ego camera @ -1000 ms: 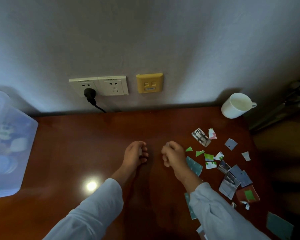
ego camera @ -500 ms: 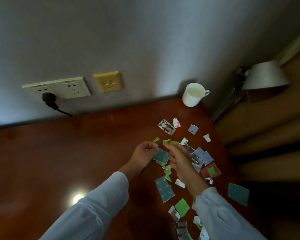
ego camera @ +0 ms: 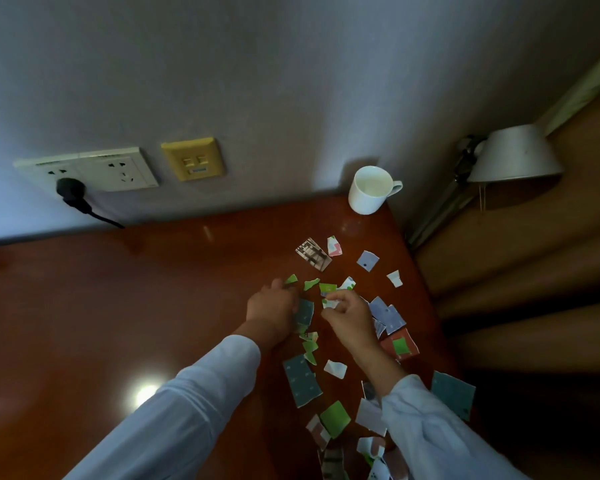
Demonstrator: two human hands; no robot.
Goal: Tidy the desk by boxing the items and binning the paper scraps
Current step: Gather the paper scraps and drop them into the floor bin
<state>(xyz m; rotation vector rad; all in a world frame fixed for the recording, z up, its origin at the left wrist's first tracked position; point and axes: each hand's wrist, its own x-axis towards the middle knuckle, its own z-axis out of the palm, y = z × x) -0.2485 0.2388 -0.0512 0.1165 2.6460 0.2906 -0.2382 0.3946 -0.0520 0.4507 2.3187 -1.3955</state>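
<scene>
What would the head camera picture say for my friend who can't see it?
Two hands pick up torn paper scraps on a red-brown desk: the left hand holds a teal scrap, the right hand pinches a small scrap. More colourful scraps lie around them, and a white mug stands near the wall.

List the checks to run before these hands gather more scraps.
1. Left hand holds the teal scrap: ok.
2. Right hand pinches a small scrap: ok.
3. Bin in view: not ok, none shows.
4. Mug stands apart from the scraps: ok.
5. Desk free of loose scraps: not ok, many lie there.
6. Edge scrap fully on the desk: cannot tell.
</scene>
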